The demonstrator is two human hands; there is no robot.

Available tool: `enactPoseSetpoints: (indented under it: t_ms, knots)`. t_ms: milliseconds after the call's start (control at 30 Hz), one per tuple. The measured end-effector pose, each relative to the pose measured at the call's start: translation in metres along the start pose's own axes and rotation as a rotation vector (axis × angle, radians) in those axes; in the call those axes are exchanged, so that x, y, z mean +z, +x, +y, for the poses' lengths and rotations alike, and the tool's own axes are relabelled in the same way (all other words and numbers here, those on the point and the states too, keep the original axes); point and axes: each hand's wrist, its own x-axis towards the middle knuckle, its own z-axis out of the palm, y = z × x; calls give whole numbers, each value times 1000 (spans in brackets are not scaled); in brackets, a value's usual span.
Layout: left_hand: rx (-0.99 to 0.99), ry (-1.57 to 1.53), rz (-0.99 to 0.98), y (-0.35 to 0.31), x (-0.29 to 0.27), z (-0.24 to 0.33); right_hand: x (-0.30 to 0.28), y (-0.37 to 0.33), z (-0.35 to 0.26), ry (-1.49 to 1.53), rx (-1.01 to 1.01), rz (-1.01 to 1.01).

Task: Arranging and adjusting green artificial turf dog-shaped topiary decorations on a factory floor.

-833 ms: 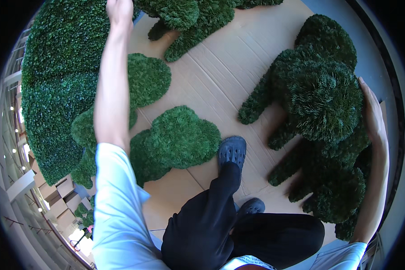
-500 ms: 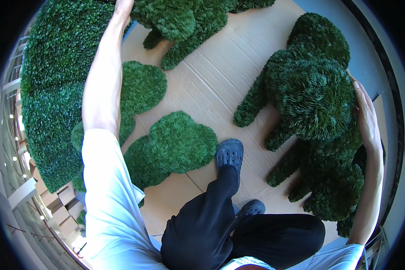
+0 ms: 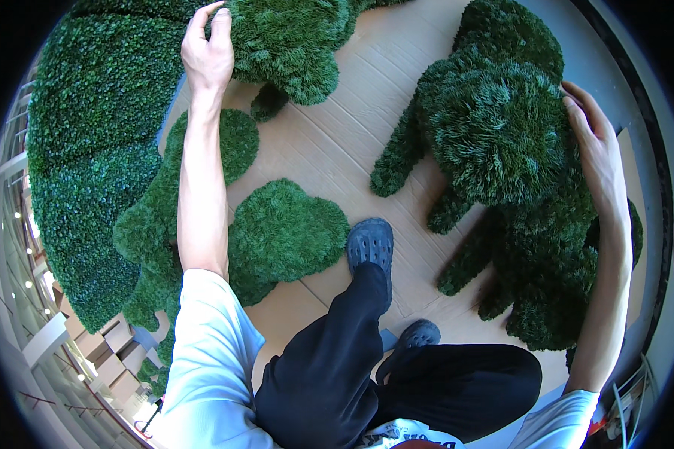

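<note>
Several animal-like figures covered in green artificial grass stand on brown cardboard. At the right, my right hand (image 3: 596,138) reaches around a large shaggy figure (image 3: 494,131). Its fingers are stretched out and touch the figure's right edge, with the thumb apart. My left hand (image 3: 208,54) is at the upper left beside another green figure (image 3: 288,45). Its fingers are bent, with a gap between them and the thumb. I cannot tell whether they touch the grass. Below my left hand, a rounded green figure (image 3: 288,232) lies close to my left forearm.
A tall hedge-like panel (image 3: 90,157) curves along the left side. Cardboard sheets (image 3: 314,146) cover the floor under my grey clogs (image 3: 370,243). A darker figure (image 3: 547,284) sits between my right forearm and legs. Stacked boxes (image 3: 112,367) show at the lower left.
My left hand has come down and closer, so it now shows whole beside the upper figure. My right hand stays at the right figure's edge. The whole view has shifted slightly.
</note>
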Motion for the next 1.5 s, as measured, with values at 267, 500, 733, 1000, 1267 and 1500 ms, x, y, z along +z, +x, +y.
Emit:
enactPoseSetpoints:
  t_ms: [267, 500, 733, 1000, 1267, 1500]
  knots:
    - [-94, 100, -197, 15, -9, 91, 31, -37, -66, -240, -653, 522]
    - [-33, 501, -304, 23, 3, 122, 122, -79, -152, -109, -696, -136]
    - [74, 426, -285, 24, -1, 84, 191, -65, -138, 47, -471, -308]
    - [103, 467, -282, 20, 2, 87, 253, 46, -192, 601, -313, 469]
    - [137, -131, -351, 39, -16, 41, 259, 37, -159, 612, -409, 226]
    - [167, -390, -326, -2, 3, 23, 276, 13, -117, 906, 166, 3]
